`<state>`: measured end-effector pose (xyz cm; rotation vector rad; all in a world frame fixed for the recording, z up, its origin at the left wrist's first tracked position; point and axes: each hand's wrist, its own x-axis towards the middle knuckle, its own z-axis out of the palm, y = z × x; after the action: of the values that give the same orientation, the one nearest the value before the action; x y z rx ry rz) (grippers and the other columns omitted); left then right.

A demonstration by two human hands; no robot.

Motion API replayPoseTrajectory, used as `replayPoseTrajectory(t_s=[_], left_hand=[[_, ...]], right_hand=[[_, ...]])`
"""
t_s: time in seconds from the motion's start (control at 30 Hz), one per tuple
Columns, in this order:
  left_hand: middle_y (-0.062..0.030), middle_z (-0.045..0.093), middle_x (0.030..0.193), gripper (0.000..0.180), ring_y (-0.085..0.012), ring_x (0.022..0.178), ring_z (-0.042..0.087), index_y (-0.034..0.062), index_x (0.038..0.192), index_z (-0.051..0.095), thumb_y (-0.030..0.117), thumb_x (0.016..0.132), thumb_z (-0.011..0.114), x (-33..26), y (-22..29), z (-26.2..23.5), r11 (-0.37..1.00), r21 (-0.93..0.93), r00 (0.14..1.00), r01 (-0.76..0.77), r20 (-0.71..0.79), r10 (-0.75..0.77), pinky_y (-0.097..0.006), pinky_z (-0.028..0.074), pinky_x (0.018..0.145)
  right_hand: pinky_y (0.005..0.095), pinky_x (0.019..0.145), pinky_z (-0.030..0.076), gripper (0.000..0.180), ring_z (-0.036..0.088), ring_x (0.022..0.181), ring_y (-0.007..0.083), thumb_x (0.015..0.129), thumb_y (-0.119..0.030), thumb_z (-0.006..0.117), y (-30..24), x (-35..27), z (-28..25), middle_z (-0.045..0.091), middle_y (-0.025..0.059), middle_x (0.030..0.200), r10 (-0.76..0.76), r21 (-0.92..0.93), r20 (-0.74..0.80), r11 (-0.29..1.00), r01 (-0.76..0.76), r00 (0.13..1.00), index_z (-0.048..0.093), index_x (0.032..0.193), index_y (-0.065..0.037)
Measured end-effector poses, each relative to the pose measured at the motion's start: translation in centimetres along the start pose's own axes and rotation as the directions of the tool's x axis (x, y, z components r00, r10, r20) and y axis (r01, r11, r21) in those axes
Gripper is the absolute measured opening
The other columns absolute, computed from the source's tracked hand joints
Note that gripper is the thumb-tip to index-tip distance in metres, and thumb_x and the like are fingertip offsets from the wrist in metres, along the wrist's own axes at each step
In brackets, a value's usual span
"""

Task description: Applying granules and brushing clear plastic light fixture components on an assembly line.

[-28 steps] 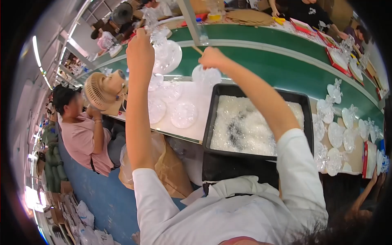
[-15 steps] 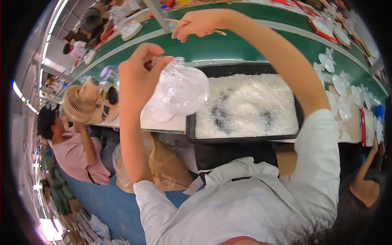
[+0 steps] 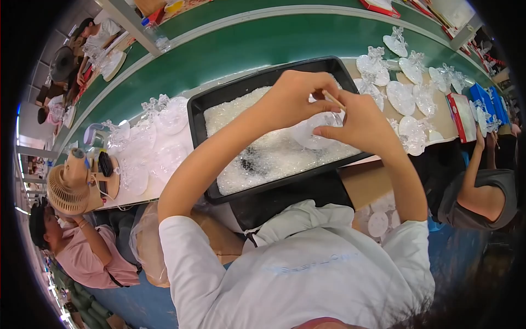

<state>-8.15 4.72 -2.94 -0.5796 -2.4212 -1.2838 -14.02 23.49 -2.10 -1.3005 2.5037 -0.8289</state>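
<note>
A clear, round-based ornament is held over the black tray, which is filled with white glittery flakes. My left hand is closed on the ornament's upper part from above. Close against it, my right hand grips a thin wooden-handled brush, with its thumb near the disc. Fingers hide the ornament's top and most of the brush, so I cannot see whether the tip touches it.
Several clear ornaments stand right of the tray, and more on the left. A beige fan and a seated person in pink are at left. A red-edged box and another person's arm are at right.
The ornament has moved right, from the tray's left side to above it. My right hand came down with the brush to meet my left hand. The view has swung rightward.
</note>
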Motion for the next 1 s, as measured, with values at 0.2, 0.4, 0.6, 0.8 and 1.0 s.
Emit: replayPoseTrajectory(t_s=[0.2, 0.4, 0.6, 0.8, 1.0], left_hand=[[-0.0230, 0.050, 0.125, 0.059, -0.0371, 0.105, 0.060, 0.0052, 0.134, 0.045, 0.023, 0.082, 0.069, -3.4, -5.4, -2.7, 0.693, 0.647, 0.814, 0.319, 0.187, -0.550, -0.043, 0.049, 0.090], [-0.0284, 0.047, 0.130, 0.065, -0.0424, 0.111, 0.056, 0.0036, 0.136, 0.044, 0.024, 0.080, 0.069, -7.8, -9.4, -0.8, 0.865, 0.395, 0.915, 0.310, 0.124, -0.384, -0.044, 0.047, 0.095], [-0.0274, 0.054, 0.124, 0.067, -0.0410, 0.114, 0.055, -0.0023, 0.131, 0.049, 0.024, 0.075, 0.073, -9.4, -4.2, -3.0, 0.791, 0.496, 0.856, 0.358, 0.165, -0.490, -0.043, 0.045, 0.098], [-0.0235, 0.054, 0.120, 0.073, -0.0410, 0.105, 0.058, -0.0016, 0.135, 0.045, 0.023, 0.073, 0.076, -12.9, -4.2, 0.8, 0.762, 0.294, 0.744, 0.577, 0.197, -0.639, -0.039, 0.047, 0.095], [-0.0223, 0.062, 0.102, 0.060, -0.0289, 0.092, 0.063, -0.0002, 0.125, 0.054, 0.025, 0.076, 0.077, -12.4, -1.9, -1.0, 0.799, 0.189, 0.820, 0.570, -0.082, -0.566, -0.038, 0.051, 0.081]], right_hand=[[0.0384, 0.061, 0.050, 0.053, 0.065, 0.063, 0.0339, 0.066, -0.038, 0.085, 1.6, -1.9, 0.9, 0.065, 0.0213, 0.073, 0.153, -0.159, -0.009, 0.975, -0.153, 0.988, 0.061, 0.084, 0.006], [0.0410, 0.061, 0.051, 0.056, 0.064, 0.063, 0.0371, 0.064, -0.045, 0.086, -0.2, -0.1, 2.1, 0.061, 0.0174, 0.059, 0.134, -0.141, 0.074, 0.982, -0.123, 0.988, 0.063, 0.074, 0.005], [0.0417, 0.078, 0.052, 0.061, 0.065, 0.088, 0.0362, 0.063, -0.033, 0.087, 1.0, -1.5, 1.2, 0.067, 0.0185, 0.103, -0.092, -0.121, -0.150, 0.990, 0.074, 0.984, 0.063, 0.109, 0.000], [0.0383, 0.066, 0.051, 0.048, 0.064, 0.086, 0.0293, 0.071, -0.038, 0.080, 0.3, -0.5, 3.4, 0.066, 0.0110, 0.089, -0.306, -0.355, 0.258, 0.852, 0.384, 0.916, 0.063, 0.106, -0.010], [0.0422, 0.056, 0.047, 0.042, 0.062, 0.061, 0.0326, 0.077, -0.034, 0.076, -1.2, -0.4, 3.1, 0.060, 0.0120, 0.062, -0.219, -0.263, 0.159, 0.931, 0.255, 0.963, 0.062, 0.106, -0.008]])
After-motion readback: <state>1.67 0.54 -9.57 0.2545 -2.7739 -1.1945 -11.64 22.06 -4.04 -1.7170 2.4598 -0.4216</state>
